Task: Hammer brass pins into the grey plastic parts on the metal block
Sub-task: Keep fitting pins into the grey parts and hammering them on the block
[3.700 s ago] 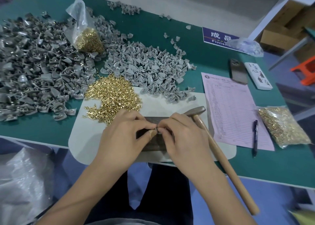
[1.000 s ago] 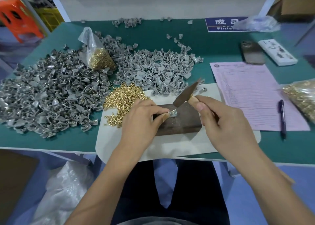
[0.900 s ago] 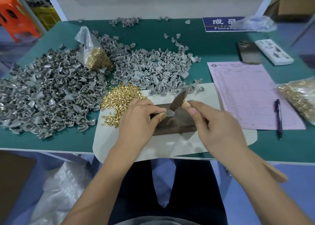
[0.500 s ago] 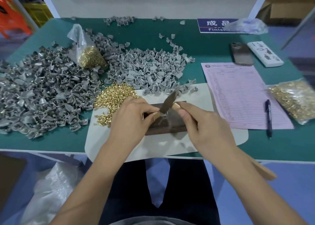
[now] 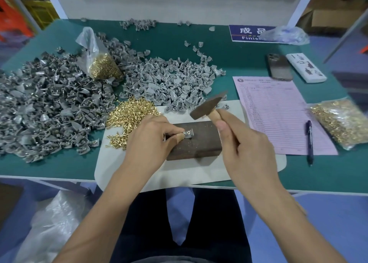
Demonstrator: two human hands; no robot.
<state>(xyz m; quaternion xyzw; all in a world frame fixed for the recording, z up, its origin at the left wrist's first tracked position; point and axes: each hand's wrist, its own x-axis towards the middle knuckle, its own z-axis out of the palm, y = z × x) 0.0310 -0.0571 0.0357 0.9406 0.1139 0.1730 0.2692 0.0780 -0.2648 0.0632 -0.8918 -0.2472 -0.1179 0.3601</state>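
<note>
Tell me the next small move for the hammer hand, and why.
Probably bring the wooden-handled steel hammer straight down for another light tap. The right hand holds it raised above the small grey plastic part, which the left hand pins in a fingertip grip on the dark metal block.

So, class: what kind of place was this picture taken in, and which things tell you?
Probably a small factory assembly bench: heaps of identical grey plastic parts, a loose pile of brass pins, and a blue sign reading "Finis...", likely marking finished goods.

left hand pinching; right hand fisted, raised
</note>
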